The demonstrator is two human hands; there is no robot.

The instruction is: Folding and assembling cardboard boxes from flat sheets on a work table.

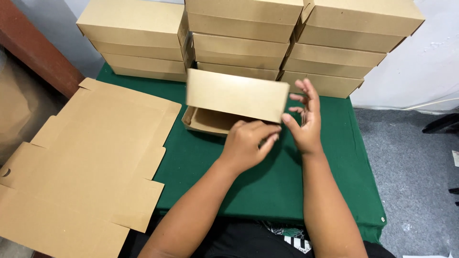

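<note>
A flat die-cut cardboard blank (81,162) overhangs the green table (267,186) at left. Mid-table, the left hand (246,143) pinches the half-folded cardboard box (229,102)'s front edge; the right hand (306,119) hovers open-fingered, so the raised panel could spring back, skewing the fold
</note>
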